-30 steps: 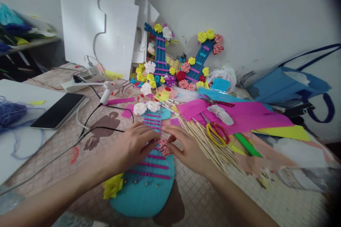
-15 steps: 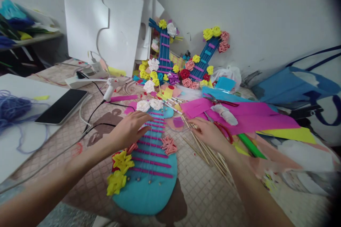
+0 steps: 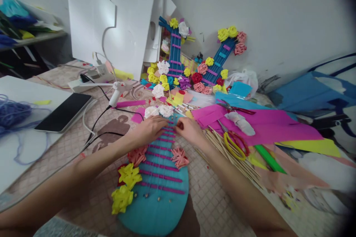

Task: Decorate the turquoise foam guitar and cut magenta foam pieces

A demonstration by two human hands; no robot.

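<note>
A blue craft guitar (image 3: pixel 155 218) lies flat on the table, crossed by magenta strips and strung with thin strings. Yellow paper flowers (image 3: pixel 125 187), salmon ones (image 3: pixel 180 157) and white ones (image 3: pixel 166 110) decorate its edges and head. Across the upper neck lies my left hand (image 3: pixel 152 129), fingers bent and pressed together; what they grip is hidden. Facing it from the right, my right hand (image 3: pixel 188 129) is closed in a pinch at the neck's top. The earlier view shows a thin string running to those fingers; now it is too fine to make out.
Left stand a glue gun (image 3: pixel 116 94) with cables, a phone (image 3: pixel 64 112) and purple yarn (image 3: pixel 12 113). To the right lie wooden sticks (image 3: pixel 233 155), yellow-handled scissors (image 3: pixel 235 146), pliers (image 3: pixel 236 107) and magenta paper (image 3: pixel 278 126). Two decorated guitar necks (image 3: pixel 175 52) lean behind.
My right hand has moved left from above the sticks to the guitar's neck, close to my left hand. The left hand has shifted slightly toward the neck's top. The view has shifted a little.
</note>
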